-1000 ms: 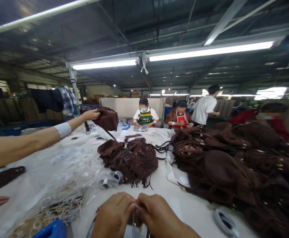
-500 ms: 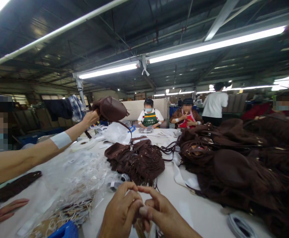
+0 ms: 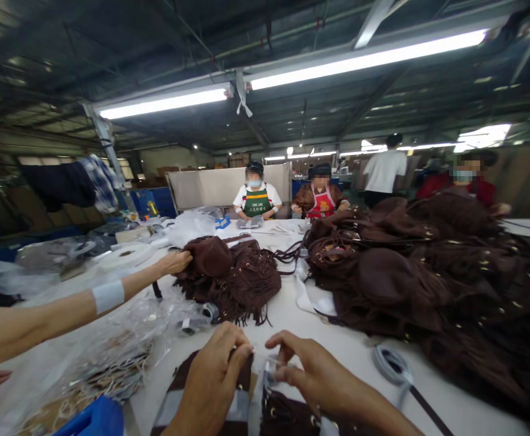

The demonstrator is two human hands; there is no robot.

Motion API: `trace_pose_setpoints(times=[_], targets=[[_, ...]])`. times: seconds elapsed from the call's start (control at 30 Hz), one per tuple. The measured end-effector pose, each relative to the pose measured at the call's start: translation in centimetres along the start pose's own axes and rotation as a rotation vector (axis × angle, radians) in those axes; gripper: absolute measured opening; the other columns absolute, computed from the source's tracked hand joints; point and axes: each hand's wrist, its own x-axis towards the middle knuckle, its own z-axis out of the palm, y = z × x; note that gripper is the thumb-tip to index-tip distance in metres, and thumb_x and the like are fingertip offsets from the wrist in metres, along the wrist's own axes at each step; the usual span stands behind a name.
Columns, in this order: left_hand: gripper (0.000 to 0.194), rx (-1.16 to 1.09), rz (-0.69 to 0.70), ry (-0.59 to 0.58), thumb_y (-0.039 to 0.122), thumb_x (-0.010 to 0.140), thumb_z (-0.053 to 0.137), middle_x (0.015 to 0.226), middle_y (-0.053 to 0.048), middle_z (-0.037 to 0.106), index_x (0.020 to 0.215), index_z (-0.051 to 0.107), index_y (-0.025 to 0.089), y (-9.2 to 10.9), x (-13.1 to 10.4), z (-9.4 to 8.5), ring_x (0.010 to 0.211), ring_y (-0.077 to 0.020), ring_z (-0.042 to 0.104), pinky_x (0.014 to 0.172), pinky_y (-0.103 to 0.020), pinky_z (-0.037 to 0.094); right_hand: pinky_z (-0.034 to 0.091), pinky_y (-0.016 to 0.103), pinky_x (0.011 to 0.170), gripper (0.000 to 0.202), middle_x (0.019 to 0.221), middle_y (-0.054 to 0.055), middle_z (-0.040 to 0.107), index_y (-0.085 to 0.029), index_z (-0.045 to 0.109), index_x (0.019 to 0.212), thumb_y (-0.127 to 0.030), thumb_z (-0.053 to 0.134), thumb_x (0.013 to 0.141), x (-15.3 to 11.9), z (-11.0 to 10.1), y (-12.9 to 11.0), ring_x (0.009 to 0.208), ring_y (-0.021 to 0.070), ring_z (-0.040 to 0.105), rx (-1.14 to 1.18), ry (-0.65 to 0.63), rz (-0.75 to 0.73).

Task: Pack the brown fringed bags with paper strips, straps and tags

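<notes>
At the near edge of the table, my left hand [image 3: 219,369] pinches the end of a thin white string [image 3: 267,357] between thumb and fingertips. The string runs across to my right hand [image 3: 308,369], whose curled fingers hold its other part; the index finger is lifted away from the thumb. Under my hands lies a dark brown bag [image 3: 287,415] with gold eyelets and a grey-white band; my hands and forearms cover much of it. Ahead, a heap of brown fringed bags [image 3: 251,278] sits on the white table [image 3: 323,345].
On the left, a co-worker's hand [image 3: 176,262] grips a brown bag on the heap. Clear plastic bags [image 3: 132,327], stringed tags [image 3: 119,375] and a blue holder [image 3: 94,418] are nearby. To the right are a large brown bag pile [image 3: 396,278] and a grey strap roll [image 3: 392,363].
My hands have moved slightly apart, and the string between them now shows. The co-worker's arm has lowered the raised brown bag onto the heap. My view has turned right and downward.
</notes>
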Motion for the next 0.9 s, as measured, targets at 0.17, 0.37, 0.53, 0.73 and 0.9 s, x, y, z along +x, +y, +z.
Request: trace_pose_setpoints(times=[0.17,0.37,0.53,0.73,0.9], targets=[[0.028,0.006,0.035,-0.039,0.034,0.098,0.04,0.084,-0.002,0.056,0.076,0.054,0.021,1.3,2.6,2.9,0.084,-0.0193,0.055,0.078,-0.033,0.039,0.047,0.029,0.071,0.056,0.074,-0.005,0.059,-0.019,0.049,0.117,-0.034,0.076,0.071,1.1,0.0,1.8,0.071,0.0153,0.062,0.597,-0.001,0.056],[0.026,-0.043,0.008,-0.059,0.035,0.096,0.045,0.085,-0.002,0.059,0.078,0.057,0.021,0.2,5.5,5.1,0.085,-0.0188,0.056,0.078,-0.032,0.04,0.035,0.021,0.053,0.031,0.066,-0.006,0.052,-0.016,0.06,0.093,-0.042,0.069,0.08,2.4,-1.8,3.9,0.054,0.0071,0.043,0.456,0.174,0.077],[0.026,-0.17,-0.086,-0.088,0.037,0.094,0.047,0.079,0.0,0.059,0.076,0.058,0.021,-1.5,7.0,6.9,0.08,-0.0179,0.055,0.073,-0.03,0.039,0.033,0.02,0.057,0.015,0.068,-0.005,0.057,-0.018,0.066,0.089,-0.032,0.068,0.083,3.9,-3.0,5.3,0.062,0.0087,0.046,0.121,0.251,-0.003],[0.028,-0.376,-0.27,-0.161,0.043,0.092,0.049,0.08,0.0,0.064,0.081,0.06,0.021,-5.0,6.9,9.3,0.081,-0.018,0.06,0.075,-0.028,0.043,0.036,0.021,0.063,0.01,0.074,-0.002,0.065,-0.019,0.068,0.085,-0.026,0.062,0.088,5.9,-3.0,8.6,0.067,0.0109,0.055,-0.125,0.206,-0.015],[0.023,-0.103,-0.395,-0.268,0.04,0.095,0.041,0.082,-0.003,0.067,0.092,0.055,0.022,-10.4,4.3,11.8,0.08,-0.0213,0.066,0.076,-0.034,0.048,0.035,0.023,0.063,0.007,0.074,0.0,0.069,-0.02,0.067,0.087,-0.022,0.06,0.087,5.5,-1.8,12.5,0.068,0.0137,0.06,-0.33,-0.038,0.145]])
